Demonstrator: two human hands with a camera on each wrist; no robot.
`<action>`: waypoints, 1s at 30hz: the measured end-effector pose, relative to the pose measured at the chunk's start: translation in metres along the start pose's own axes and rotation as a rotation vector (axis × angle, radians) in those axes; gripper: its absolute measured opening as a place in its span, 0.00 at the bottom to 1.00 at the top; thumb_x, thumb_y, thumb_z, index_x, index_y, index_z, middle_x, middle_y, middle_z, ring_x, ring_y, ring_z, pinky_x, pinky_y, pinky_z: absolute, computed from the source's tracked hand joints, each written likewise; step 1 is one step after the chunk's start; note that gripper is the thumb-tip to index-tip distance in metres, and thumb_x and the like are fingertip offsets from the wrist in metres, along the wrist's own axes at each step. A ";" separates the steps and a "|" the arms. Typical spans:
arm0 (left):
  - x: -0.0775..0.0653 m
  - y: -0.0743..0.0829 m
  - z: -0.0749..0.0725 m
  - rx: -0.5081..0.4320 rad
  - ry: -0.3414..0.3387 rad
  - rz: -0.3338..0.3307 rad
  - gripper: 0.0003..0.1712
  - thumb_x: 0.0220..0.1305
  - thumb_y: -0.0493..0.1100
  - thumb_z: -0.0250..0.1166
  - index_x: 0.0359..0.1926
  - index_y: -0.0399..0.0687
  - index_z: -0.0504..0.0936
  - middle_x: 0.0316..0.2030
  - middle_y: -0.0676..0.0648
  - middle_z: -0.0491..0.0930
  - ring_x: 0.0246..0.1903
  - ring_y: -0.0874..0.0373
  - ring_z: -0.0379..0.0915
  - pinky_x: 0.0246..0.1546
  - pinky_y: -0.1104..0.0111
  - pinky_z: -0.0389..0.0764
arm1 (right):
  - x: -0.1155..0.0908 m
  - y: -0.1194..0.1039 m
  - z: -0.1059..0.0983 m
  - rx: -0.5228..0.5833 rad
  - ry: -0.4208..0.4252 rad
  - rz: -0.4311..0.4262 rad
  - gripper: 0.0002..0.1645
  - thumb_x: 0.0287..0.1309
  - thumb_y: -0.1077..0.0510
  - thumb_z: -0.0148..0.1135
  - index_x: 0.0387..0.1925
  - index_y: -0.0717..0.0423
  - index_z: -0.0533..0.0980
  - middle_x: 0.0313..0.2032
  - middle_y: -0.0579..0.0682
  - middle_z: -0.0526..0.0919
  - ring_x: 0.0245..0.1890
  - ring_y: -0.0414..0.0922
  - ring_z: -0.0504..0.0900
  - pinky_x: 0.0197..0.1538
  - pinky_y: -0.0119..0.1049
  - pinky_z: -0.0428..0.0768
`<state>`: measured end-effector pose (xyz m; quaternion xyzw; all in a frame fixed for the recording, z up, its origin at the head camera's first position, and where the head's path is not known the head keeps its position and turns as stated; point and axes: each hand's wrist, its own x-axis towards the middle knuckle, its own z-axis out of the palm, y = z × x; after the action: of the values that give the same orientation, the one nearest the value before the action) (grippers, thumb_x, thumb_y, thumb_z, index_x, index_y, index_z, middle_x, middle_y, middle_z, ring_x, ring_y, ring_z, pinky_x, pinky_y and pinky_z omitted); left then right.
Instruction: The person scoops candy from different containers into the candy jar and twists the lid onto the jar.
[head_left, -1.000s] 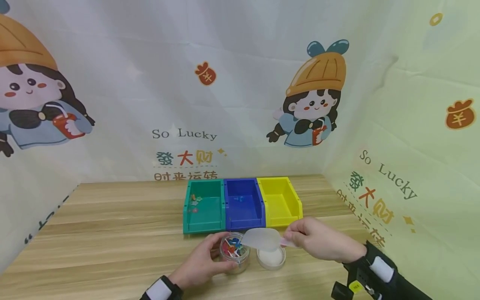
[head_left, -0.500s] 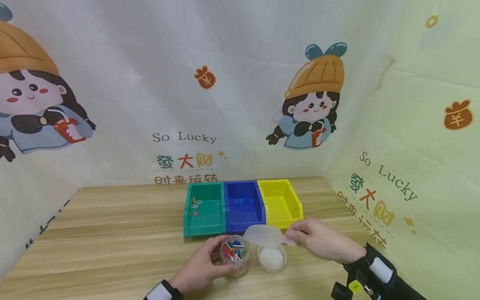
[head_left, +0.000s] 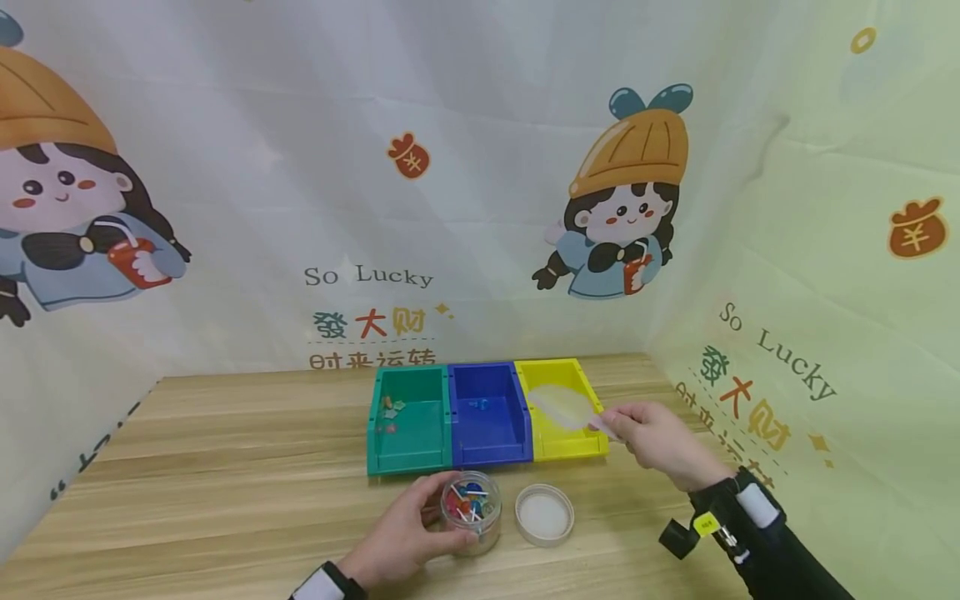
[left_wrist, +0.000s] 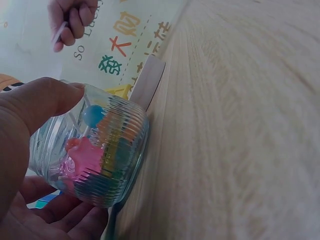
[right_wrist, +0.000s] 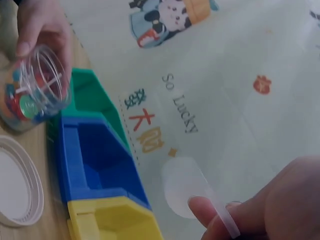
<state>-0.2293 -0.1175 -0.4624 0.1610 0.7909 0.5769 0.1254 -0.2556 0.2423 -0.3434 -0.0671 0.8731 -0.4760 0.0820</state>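
My left hand (head_left: 408, 533) grips a clear jar (head_left: 480, 542) standing on the table, thumb on the near side and fingers behind. Inside are colourful small pieces, some with white sticks; a pink star-shaped one (left_wrist: 82, 159) shows through the glass in the left wrist view. Between thumb and fingers, my right hand (head_left: 663, 442) pinches the pinkish handle of a translucent white spatula (head_left: 562, 406). Its blade is raised and overlaps the yellow bin (head_left: 558, 450) in the head view. In the right wrist view the blade (right_wrist: 181, 182) appears bare.
Behind the jar, a green bin (head_left: 422, 417) with several small pieces, a blue bin (head_left: 491, 437) with a blue piece, and the yellow bin stand side by side. A round white lid (head_left: 543, 515) lies right of the jar. Printed cloth (head_left: 480, 208) hangs around the table.
My right hand has moved the spatula up and to the right, from beside the jar mouth and above the lid to over the yellow bin. The left hand keeps its grip on the jar.
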 end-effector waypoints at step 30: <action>0.000 -0.001 -0.001 -0.013 -0.004 -0.028 0.52 0.63 0.49 0.84 0.79 0.36 0.68 0.70 0.36 0.74 0.71 0.38 0.76 0.73 0.45 0.79 | 0.042 0.066 0.023 0.001 0.166 0.146 0.26 0.85 0.49 0.53 0.55 0.69 0.84 0.17 0.41 0.62 0.17 0.40 0.61 0.24 0.32 0.61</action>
<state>-0.2299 -0.1187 -0.4630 0.1504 0.7892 0.5797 0.1360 -0.2945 0.2508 -0.4143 0.0361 0.8793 -0.4729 0.0439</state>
